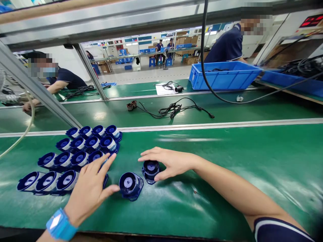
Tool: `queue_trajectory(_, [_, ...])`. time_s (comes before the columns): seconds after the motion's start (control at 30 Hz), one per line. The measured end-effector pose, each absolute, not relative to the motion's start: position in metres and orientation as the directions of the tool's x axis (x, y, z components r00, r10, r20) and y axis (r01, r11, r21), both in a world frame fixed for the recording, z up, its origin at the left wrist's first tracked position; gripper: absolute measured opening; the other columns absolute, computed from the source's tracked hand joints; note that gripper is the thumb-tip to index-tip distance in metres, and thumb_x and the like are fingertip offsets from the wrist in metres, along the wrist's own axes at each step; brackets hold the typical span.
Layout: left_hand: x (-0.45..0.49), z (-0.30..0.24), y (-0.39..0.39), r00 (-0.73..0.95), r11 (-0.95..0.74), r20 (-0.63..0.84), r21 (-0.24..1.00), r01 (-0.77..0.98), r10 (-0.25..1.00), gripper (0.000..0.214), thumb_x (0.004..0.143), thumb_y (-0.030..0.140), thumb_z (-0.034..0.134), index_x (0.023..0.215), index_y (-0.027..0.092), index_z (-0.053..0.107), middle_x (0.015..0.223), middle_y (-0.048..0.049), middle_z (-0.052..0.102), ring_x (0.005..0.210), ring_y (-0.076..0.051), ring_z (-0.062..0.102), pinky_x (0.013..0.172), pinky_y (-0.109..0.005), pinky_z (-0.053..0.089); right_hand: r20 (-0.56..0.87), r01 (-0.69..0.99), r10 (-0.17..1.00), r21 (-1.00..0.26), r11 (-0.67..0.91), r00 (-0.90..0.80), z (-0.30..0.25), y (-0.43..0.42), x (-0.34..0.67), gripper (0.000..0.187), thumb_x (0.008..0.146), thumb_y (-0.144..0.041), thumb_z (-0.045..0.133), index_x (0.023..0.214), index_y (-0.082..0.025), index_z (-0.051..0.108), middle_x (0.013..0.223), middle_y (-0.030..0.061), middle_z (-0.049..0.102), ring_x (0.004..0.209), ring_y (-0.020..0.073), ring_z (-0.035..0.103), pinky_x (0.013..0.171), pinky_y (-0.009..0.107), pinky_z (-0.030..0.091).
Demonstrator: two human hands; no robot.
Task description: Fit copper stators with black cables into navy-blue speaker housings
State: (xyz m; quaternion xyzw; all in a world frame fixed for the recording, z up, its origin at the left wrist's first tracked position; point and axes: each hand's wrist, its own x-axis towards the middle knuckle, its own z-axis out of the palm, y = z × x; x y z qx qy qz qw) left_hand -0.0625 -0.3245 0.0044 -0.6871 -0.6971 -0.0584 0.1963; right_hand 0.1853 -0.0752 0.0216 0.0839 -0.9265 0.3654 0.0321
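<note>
My left hand (88,183), with a blue wrist strap (61,224), is open with fingers spread over the right end of the front rows of housings. Its thumb tip reaches the left side of a dark blue round plastic housing (131,186) standing on the green mat. My right hand (171,161) is open around a second dark blue housing (150,169). Its fingers stretch over the far rim, and the thumb lies at the near right edge; firm contact is unclear. Several matching housings with white labels (67,181) stand in rows at left, partly covered by my left hand.
Beyond the white rail, a black cable (174,109) with copper coils (131,105) lies on the green bench. A blue crate (223,75) stands behind it. A hanging black cable (202,50) crosses the view. Co-workers sit at left (67,77) and far right (224,43).
</note>
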Motion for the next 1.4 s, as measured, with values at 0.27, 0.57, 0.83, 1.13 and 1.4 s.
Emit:
queue_trajectory(0.27, [-0.012, 0.008, -0.316, 0.253, -0.257, 0.229, -0.010, 0.966, 0.940, 0.043, 0.104, 0.048, 0.047, 0.141, 0.029, 0.054, 0.139, -0.0017, 0.063, 0.116, -0.020, 0.066, 0.093, -0.031, 0.060, 0.217, 0.028, 0.188, -0.579, 0.815, -0.958, -0.011, -0.077, 0.149, 0.065, 0.086, -0.045, 0.078, 0.141, -0.016, 0.058, 0.135, 0.0139, 0.061, 0.123, 0.0294, 0.056, 0.109, 0.043, 0.045])
queue_trajectory(0.57, [-0.032, 0.012, -0.311, 0.364, -0.351, 0.132, -0.109, 0.930, 0.922, 0.044, 0.106, 0.040, 0.042, 0.150, 0.037, 0.044, 0.156, 0.0044, 0.045, 0.134, -0.018, 0.056, 0.101, -0.032, 0.058, 0.262, -0.091, 0.100, -0.629, 0.772, -0.960, -0.020, -0.086, 0.138, 0.051, 0.103, -0.041, 0.055, 0.146, -0.013, 0.053, 0.141, 0.0173, 0.057, 0.129, 0.0255, 0.053, 0.114, 0.042, 0.041])
queue_trajectory(0.83, [-0.011, 0.003, -0.265, 0.364, -0.341, 0.139, -0.165, 0.926, 0.921, 0.093, 0.098, 0.067, 0.045, 0.162, 0.012, 0.007, 0.165, -0.0133, 0.023, 0.154, -0.031, 0.023, 0.124, -0.048, 0.028, 0.402, -0.077, 0.352, -0.743, 0.665, -0.845, -0.017, -0.062, 0.163, 0.042, 0.104, -0.041, 0.052, 0.140, -0.020, 0.055, 0.138, 0.0108, 0.058, 0.127, 0.0206, 0.054, 0.110, 0.041, 0.044])
queue_trajectory(1.13, [-0.087, -0.009, -0.185, 0.163, -0.154, 0.040, -0.168, 0.974, 0.986, 0.082, 0.102, 0.068, 0.024, 0.159, 0.008, 0.020, 0.164, -0.0138, 0.025, 0.153, -0.027, 0.026, 0.125, -0.047, 0.025, 0.335, 0.051, 0.470, -0.770, 0.636, -0.817, -0.049, -0.035, 0.192, 0.037, 0.103, -0.044, 0.053, 0.130, -0.021, 0.059, 0.129, 0.0100, 0.061, 0.113, 0.0203, 0.059, 0.098, 0.040, 0.050])
queue_trajectory(1.4, [-0.127, -0.005, -0.164, 0.032, 0.001, 0.163, -0.197, 0.980, 0.986, 0.103, 0.094, 0.079, 0.007, 0.153, -0.002, 0.033, 0.157, -0.0236, 0.036, 0.147, -0.039, 0.036, 0.118, -0.061, 0.032, 0.353, 0.194, 0.472, -0.596, 0.779, -0.808, -0.051, 0.005, 0.187, 0.033, 0.103, -0.039, 0.055, 0.128, -0.019, 0.059, 0.130, 0.0096, 0.063, 0.123, 0.0210, 0.056, 0.108, 0.039, 0.044])
